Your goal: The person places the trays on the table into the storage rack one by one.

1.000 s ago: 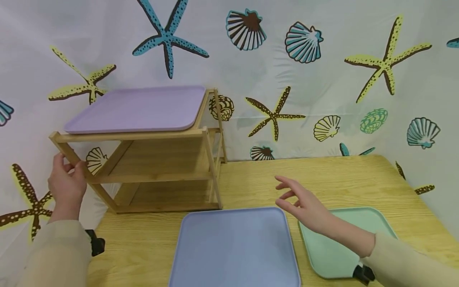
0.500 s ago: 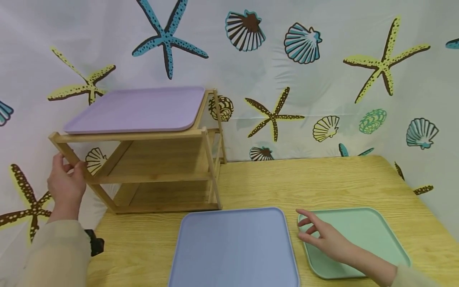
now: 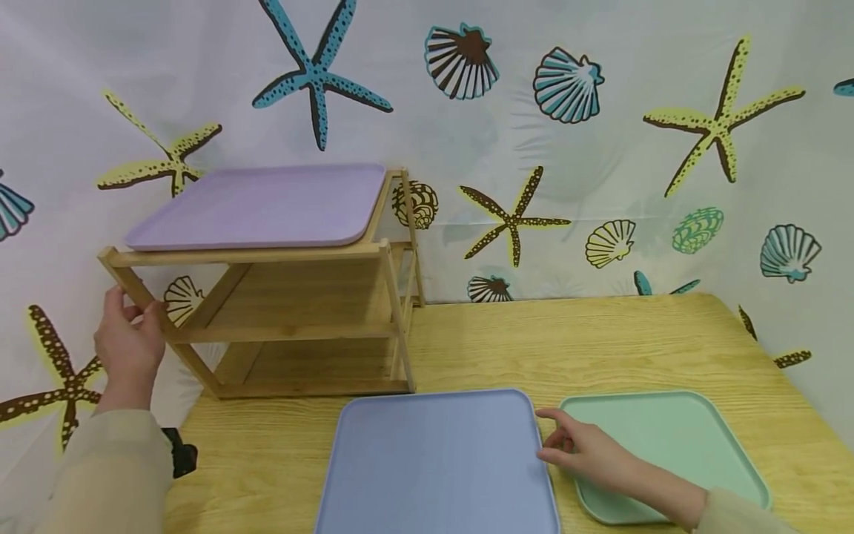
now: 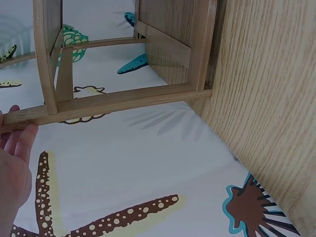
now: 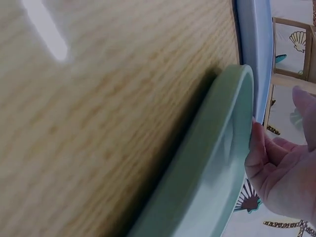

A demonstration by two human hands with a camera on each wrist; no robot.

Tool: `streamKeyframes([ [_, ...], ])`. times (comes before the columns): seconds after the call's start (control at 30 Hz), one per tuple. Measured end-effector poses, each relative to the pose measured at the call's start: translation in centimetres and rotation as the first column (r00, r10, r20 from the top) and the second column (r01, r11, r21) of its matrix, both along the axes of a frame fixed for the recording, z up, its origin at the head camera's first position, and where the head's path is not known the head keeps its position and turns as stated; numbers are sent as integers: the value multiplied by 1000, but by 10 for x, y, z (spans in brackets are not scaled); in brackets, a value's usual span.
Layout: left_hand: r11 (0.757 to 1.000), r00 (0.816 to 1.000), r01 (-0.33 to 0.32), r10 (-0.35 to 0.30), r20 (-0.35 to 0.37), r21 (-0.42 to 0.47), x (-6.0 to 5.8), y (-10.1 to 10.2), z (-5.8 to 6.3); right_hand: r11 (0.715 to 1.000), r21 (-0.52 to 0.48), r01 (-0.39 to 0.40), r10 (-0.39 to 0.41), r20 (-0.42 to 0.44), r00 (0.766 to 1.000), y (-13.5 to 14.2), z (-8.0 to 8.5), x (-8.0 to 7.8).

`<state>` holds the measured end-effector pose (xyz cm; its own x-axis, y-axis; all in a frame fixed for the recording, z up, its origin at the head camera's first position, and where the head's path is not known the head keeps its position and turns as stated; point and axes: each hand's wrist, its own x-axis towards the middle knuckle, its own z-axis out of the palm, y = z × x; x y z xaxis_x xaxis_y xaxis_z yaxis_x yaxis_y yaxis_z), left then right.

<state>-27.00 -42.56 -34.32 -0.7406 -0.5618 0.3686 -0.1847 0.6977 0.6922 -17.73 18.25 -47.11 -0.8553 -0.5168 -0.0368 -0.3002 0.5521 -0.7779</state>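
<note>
My left hand (image 3: 131, 337) holds the left front post of a wooden shelf rack (image 3: 287, 331), fingers behind and thumb in front; the left wrist view shows fingers at the same wooden bar (image 4: 118, 101). A purple tray (image 3: 267, 204) lies on the rack's top tier. My right hand (image 3: 590, 454) is at the right rim of a blue tray (image 3: 440, 467), thumb and forefinger tips apart and right at its edge. Beneath that hand lies a green tray (image 3: 674, 437) on the table. In the right wrist view the fingers overlap the green tray's rim (image 5: 242, 94).
The rack's two lower shelves show bare boards. A wooden table (image 3: 600, 337) runs to a hanging cloth (image 3: 600, 163) printed with starfish and shells, which surrounds the back and sides. The blue tray lies in front of the rack.
My right hand has come down and first to the right over the green tray, then left to the blue tray's rim. My left hand keeps its hold on the rack post.
</note>
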Motion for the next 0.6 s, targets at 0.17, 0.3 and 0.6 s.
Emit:
streamKeyframes([
  [0.17,1000,1000,-8,8,3,-4,-1,0,0,994,102,27,-19,-88,996,-10,-1,-4],
  [0.3,1000,1000,-11,11,8,-2,-1,0,0,988,148,49,-25,-160,987,-14,-5,-6],
  [0.6,1000,1000,-5,5,24,18,0,1,1,987,142,73,-47,-176,983,-18,-12,-9],
])
